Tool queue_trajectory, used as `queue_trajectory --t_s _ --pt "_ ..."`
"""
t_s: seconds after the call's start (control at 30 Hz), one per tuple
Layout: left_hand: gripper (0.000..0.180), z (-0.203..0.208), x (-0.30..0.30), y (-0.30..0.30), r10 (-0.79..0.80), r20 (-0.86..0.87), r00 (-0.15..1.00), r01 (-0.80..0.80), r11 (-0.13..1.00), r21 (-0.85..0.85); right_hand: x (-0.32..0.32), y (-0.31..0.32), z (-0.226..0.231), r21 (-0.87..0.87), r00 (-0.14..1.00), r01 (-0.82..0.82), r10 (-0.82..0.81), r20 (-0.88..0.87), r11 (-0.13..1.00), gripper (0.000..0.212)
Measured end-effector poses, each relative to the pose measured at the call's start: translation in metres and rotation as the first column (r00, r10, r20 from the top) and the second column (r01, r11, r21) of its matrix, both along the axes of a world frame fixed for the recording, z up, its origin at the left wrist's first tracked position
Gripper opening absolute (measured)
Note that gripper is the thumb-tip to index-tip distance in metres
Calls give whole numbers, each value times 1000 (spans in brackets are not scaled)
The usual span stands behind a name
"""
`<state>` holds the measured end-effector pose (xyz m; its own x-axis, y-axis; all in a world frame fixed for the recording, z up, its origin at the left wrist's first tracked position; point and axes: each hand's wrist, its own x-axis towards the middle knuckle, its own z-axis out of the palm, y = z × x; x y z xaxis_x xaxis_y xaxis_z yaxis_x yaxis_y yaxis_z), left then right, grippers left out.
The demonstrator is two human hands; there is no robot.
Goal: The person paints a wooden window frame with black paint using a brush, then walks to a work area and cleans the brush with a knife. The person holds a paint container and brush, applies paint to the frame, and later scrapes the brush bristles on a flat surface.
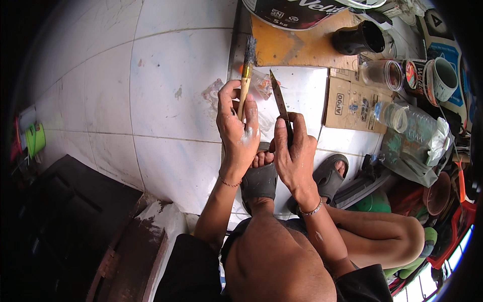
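My left hand (238, 126), smeared with white on the thumb side, is closed around the wooden handle of a paintbrush (246, 75). The brush points away from me, its dark bristles uppermost beside the wooden board. In my right hand (293, 146) is a knife (278, 93) with a dark handle and a worn, stained blade. Its tip points up and slightly left, apart from the brush. Behind the two tools a crumpled clear plastic wrapper (262, 84) lies on the white tiles.
A wooden board (297, 45) at the far side bears a black paint tub (297, 14) and a black cup (358, 38). Right of it are flattened cardboard (352, 103), a clear plastic jar (382, 74) and a plastic bottle (410, 121). A dark cabinet (65, 216) stands at left.
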<state>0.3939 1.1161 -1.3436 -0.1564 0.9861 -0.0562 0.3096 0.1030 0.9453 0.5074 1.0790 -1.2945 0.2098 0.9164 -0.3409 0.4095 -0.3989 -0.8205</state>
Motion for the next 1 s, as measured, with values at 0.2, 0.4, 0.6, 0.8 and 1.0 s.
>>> queue_trajectory --t_s 0.2,0.4,0.6,0.8,1.0 --pt "31 -13 7 -1 19 187 982 -20 1000 6 -9 6 -4 59 993 -57 50 103 997 17" --pt "29 -20 16 -1 -10 328 945 -11 998 64 -10 15 -6 79 978 -116 100 181 990 16" --pt "29 -26 19 -2 -27 368 929 -4 997 83 -12 20 -14 151 938 -203 148 313 968 18" --pt "30 -29 18 -2 -44 363 931 14 996 84 -13 24 -6 66 911 -240 201 360 968 18" --pt "31 -33 20 -3 -18 399 917 -3 999 52 -15 28 -3 48 896 -232 194 399 972 15"
